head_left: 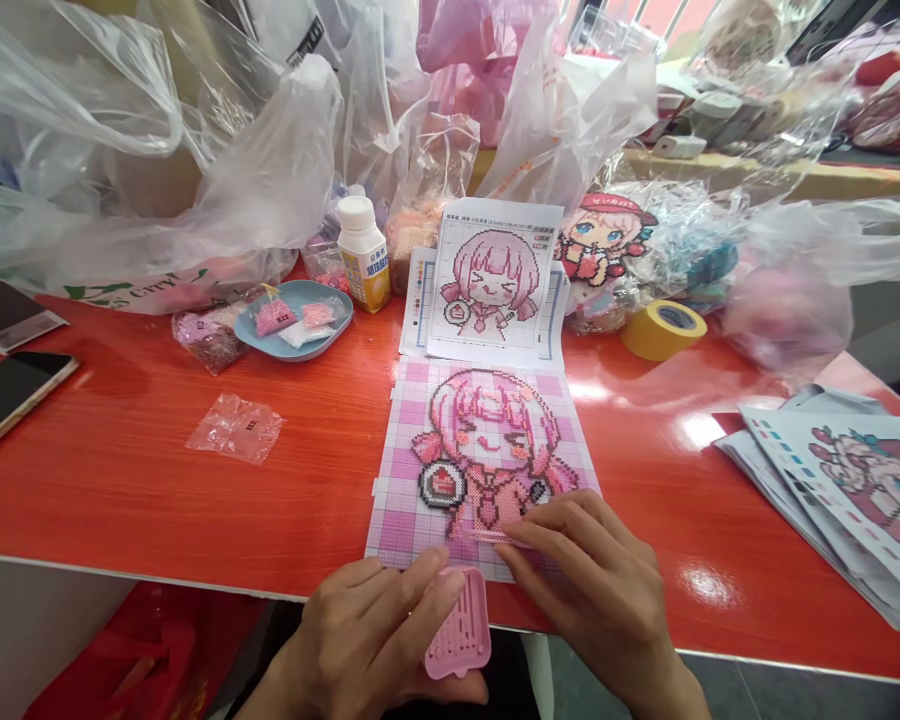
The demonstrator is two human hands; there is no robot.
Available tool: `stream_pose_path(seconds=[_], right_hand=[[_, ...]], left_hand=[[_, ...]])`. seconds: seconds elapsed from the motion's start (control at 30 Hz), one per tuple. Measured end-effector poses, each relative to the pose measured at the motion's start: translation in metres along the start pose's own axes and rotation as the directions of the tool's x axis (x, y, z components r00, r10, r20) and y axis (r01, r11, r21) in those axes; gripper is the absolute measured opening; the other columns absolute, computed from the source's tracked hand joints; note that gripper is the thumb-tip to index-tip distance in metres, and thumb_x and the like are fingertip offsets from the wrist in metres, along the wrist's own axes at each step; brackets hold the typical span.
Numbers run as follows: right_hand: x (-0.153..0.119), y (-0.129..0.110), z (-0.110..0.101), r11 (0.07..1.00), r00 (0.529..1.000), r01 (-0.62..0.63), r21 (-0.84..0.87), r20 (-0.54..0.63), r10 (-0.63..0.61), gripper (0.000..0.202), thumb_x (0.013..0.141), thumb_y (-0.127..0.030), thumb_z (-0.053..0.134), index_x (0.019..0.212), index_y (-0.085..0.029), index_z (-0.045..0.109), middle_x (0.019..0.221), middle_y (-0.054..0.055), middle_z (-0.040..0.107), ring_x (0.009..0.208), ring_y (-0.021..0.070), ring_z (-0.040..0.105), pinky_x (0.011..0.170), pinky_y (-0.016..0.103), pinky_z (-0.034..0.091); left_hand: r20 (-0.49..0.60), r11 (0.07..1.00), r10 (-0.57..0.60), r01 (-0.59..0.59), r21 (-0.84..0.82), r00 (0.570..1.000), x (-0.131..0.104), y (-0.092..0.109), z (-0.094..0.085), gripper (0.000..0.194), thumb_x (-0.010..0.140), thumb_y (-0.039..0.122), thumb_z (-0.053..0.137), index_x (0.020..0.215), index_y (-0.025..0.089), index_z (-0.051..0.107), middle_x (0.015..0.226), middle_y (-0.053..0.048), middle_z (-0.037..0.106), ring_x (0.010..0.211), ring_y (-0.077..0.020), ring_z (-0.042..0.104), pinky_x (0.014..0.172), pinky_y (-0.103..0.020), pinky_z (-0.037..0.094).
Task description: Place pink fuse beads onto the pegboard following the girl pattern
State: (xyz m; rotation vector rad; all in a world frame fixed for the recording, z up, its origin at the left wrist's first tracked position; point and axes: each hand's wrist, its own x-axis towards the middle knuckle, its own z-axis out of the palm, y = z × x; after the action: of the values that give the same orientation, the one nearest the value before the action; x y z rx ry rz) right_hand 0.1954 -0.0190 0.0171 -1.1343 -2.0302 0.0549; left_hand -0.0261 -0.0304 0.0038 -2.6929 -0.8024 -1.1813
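My left hand (pixel 379 625) grips a small pink bead tray (pixel 465 625) at the table's front edge; grooves and a few beads show in it. Pinched in my right hand (pixel 596 570) is a thin pink stick-like tool (pixel 491 537), its exact kind unclear. The tool's tip lies over the lower edge of a fuse-bead picture (pixel 487 450) of a pink-haired character. That picture sits on a pink-and-white checked pegboard (pixel 394 500). A printed pattern sheet (pixel 495 280) of the same character leans behind the board.
Left of the board are a blue dish (pixel 296 345) with bead packets, a white bottle (pixel 362 250) and a small plastic bag (pixel 236 428). A phone (pixel 15 400) lies far left. Yellow tape (pixel 661 330) and printed sheets (pixel 847 490) are right. Plastic bags (pixel 270 150) crowd the back.
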Motion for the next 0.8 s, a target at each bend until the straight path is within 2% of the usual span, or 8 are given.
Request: stream_pose_path(seconds=[0.27, 0.67, 0.8], right_hand=[[-0.0025, -0.0001, 0.0022, 1.0, 1.0, -0.001, -0.019, 0.008, 0.001, 0.007, 0.083, -0.013, 0.065, 0.088, -0.018, 0.066, 0.075, 0.002, 0.062, 0.073, 0.0136, 0.054, 0.061, 0.027, 0.047], [-0.002, 0.0003, 0.0024, 1.0, 1.0, 0.01, -0.021, 0.008, -0.009, 0.01, 0.082, -0.012, 0.066, 0.09, -0.017, 0.066, 0.076, 0.003, 0.062, 0.074, 0.014, 0.053, 0.06, 0.027, 0.047], [0.0026, -0.0008, -0.0011, 1.0, 0.999, 0.023, 0.021, -0.028, -0.022, 0.009, 0.081, -0.011, 0.066, 0.089, -0.017, 0.065, 0.074, 0.003, 0.062, 0.073, 0.0136, 0.053, 0.06, 0.026, 0.048]], left_hand=[[0.013, 1.0, 0.004, -0.004, 0.01, 1.0, 0.0027, 0.0019, -0.0011, 0.046, 0.084, 0.046, 0.065, 0.101, 0.003, 0.062, 0.09, -0.017, 0.075, 0.067, -0.0165, 0.072, 0.054, -0.024, 0.055], [-0.003, 0.999, -0.024, 0.024, 0.025, 1.0, 0.0058, 0.0012, -0.0012, 0.045, 0.084, 0.045, 0.065, 0.104, 0.005, 0.059, 0.09, -0.016, 0.075, 0.075, -0.0159, 0.073, 0.059, -0.021, 0.056], [-0.016, 0.999, -0.032, 0.032, 0.035, 0.999, 0.0042, 0.0015, -0.0001, 0.047, 0.085, 0.045, 0.065, 0.106, 0.004, 0.057, 0.089, -0.016, 0.075, 0.079, -0.0166, 0.074, 0.06, -0.021, 0.057]])
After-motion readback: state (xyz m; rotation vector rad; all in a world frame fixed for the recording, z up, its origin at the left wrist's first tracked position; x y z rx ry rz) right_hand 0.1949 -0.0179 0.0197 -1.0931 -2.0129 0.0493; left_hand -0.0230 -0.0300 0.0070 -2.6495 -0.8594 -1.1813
